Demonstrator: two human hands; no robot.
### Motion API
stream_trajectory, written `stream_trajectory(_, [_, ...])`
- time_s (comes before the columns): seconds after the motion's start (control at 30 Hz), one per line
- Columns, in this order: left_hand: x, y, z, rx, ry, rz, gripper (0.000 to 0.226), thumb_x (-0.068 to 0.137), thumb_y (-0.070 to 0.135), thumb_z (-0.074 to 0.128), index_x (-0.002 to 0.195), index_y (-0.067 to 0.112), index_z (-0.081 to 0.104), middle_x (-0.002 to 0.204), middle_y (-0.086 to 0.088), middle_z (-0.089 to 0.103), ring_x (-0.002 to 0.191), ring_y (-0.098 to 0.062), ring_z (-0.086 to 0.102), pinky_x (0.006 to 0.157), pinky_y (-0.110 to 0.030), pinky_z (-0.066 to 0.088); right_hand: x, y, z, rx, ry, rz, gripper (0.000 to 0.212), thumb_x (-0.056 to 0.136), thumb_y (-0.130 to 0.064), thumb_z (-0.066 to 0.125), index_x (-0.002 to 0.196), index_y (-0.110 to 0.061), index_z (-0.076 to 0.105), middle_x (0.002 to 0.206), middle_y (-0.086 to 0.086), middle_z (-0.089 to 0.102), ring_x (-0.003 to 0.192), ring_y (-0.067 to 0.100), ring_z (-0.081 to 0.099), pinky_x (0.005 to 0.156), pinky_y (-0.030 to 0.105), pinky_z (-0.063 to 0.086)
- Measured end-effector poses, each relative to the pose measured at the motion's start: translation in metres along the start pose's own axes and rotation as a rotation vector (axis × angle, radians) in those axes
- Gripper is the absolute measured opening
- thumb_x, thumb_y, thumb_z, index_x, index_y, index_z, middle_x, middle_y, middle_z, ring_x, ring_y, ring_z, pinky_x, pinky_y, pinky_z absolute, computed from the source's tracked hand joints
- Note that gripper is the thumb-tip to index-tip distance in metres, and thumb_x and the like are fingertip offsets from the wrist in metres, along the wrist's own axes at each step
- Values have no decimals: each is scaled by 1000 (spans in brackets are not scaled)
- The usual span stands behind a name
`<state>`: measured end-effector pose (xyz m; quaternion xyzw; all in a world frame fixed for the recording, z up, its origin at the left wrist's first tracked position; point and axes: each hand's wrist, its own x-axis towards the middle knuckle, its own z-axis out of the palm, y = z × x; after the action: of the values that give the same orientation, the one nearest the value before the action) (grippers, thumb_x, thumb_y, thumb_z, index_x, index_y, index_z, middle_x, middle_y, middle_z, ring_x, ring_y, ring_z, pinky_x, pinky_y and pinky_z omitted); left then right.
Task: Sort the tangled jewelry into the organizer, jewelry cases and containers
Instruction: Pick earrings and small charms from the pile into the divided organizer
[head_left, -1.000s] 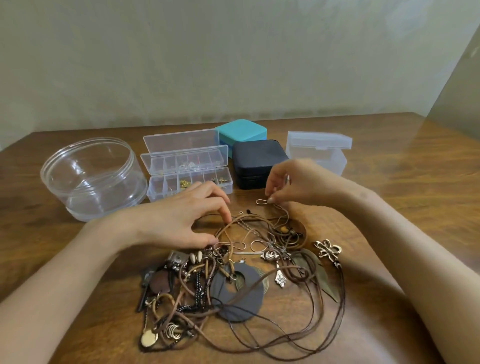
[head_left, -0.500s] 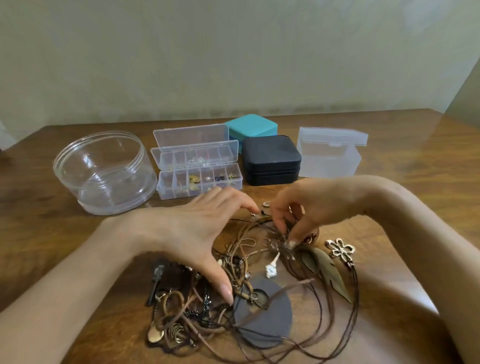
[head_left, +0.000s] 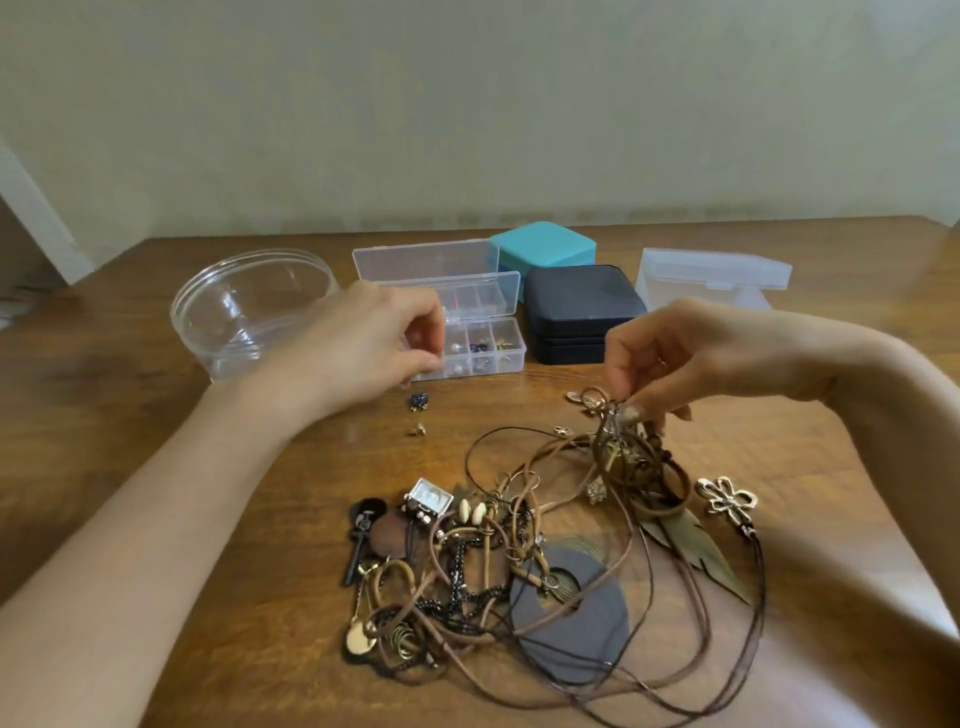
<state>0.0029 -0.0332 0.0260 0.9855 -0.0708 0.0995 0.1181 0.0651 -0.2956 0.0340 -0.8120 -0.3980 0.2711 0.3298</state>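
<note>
Head cam, nearest first: the tangled jewelry (head_left: 519, 571) sits at about 6 o'clock on the wooden table (head_left: 156, 467), cords looping almost to the near edge. A grey disc (head_left: 576, 618) lies in the middle of the tangle, with a leaf pendant (head_left: 696, 551) and a flower pendant (head_left: 727, 499) on its 3 o'clock side. There's bare wood to the left of the pile and a strip between the pile and the boxes.

On that strip, at 11 o'clock from the pile, are a dark bead piece (head_left: 418, 401) and a tiny gold piece (head_left: 415, 429). They weren't there half a second ago.

The right hand (head_left: 675, 358) pinches a bunch of cords and charms at the pile's 1 o'clock end, holding it up off the wood. The left hand (head_left: 363, 348) was pressing on the pile before and is now at the front left of the organizer (head_left: 483, 332). Its thumb and finger are pinched together, but I can't tell if anything's in there.

The back row, from 10 to 2 o'clock: a round clear container (head_left: 249, 312), the open organizer, a black case (head_left: 582, 306) with a teal case (head_left: 543, 249) behind it, and a frosted box (head_left: 711, 275). A plain pale wall (head_left: 467, 130) stands right behind the far table edge.
</note>
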Motion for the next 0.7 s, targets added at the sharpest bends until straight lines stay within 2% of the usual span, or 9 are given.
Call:
stream_trajectory(0.17, [-2, -4, 1, 97, -123, -56, 15, 81, 24, 71, 89, 28, 59, 94, 13, 63, 84, -8, 56, 76, -32, 48, 3, 1, 2, 16, -73, 26, 5, 75, -16, 71, 78, -16, 67, 66, -3, 67, 61, 7, 59, 52, 16, 42])
stream_trajectory(0.3, [0, -8, 2, 103, -153, -70, 16, 82, 22, 71, 88, 29, 58, 93, 14, 64, 81, -6, 56, 73, -30, 47, 10, 3, 10, -18, -94, 41, 8, 81, -8, 68, 82, -16, 69, 70, -4, 68, 62, 5, 59, 53, 15, 43])
stream_trajectory(0.47, [1, -12, 7, 47, -212, -80, 23, 76, 27, 76, 93, 23, 60, 89, 10, 65, 74, 1, 56, 77, -33, 51, 21, 1, 23, -16, -8, -6, 8, 81, -9, 69, 87, -14, 71, 76, -2, 71, 65, 7, 61, 53, 15, 45])
stream_trajectory(0.6, [0, -13, 11, 19, -307, -99, 36, 71, 35, 77, 96, 21, 57, 91, 10, 62, 74, 3, 53, 77, -28, 51, 21, 0, 23, -2, 48, -24, 15, 80, -10, 68, 94, -17, 70, 81, -3, 73, 71, 10, 67, 58, 18, 50])
stream_trajectory(0.7, [1, -13, 13, -55, -347, -101, 33, 74, 28, 76, 100, 16, 58, 94, 5, 63, 75, 1, 55, 72, -20, 49, 16, 2, 14, -27, 114, 3, 12, 80, -11, 69, 90, -17, 70, 76, -4, 72, 67, 9, 66, 56, 17, 50])
